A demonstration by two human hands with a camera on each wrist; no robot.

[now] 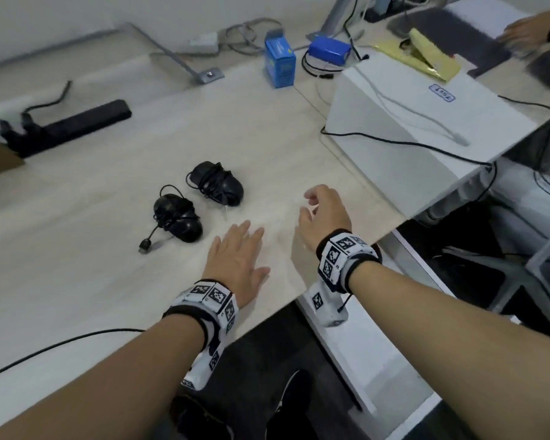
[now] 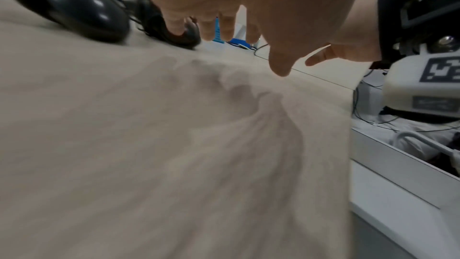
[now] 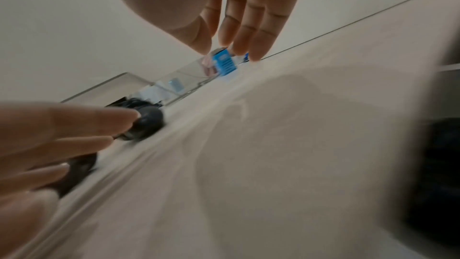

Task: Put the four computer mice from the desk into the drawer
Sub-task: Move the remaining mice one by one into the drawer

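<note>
Head view: we hold our left hand (image 1: pixel 239 256) flat and spread above the desk (image 1: pixel 92 281), empty; our right hand (image 1: pixel 326 214) hangs loosely curled, empty. Two black cord-wrapped mice (image 1: pixel 178 217) (image 1: pixel 218 183) lie just ahead.
Left wrist view: fingers (image 2: pixel 226 27) extended; near mouse (image 2: pixel 74 5) left; open drawer (image 2: pixel 388 157) right.
Right wrist view: fingers (image 3: pixel 251 27) straight, slightly parted; blue box (image 3: pixel 224 62) beyond.
</note>
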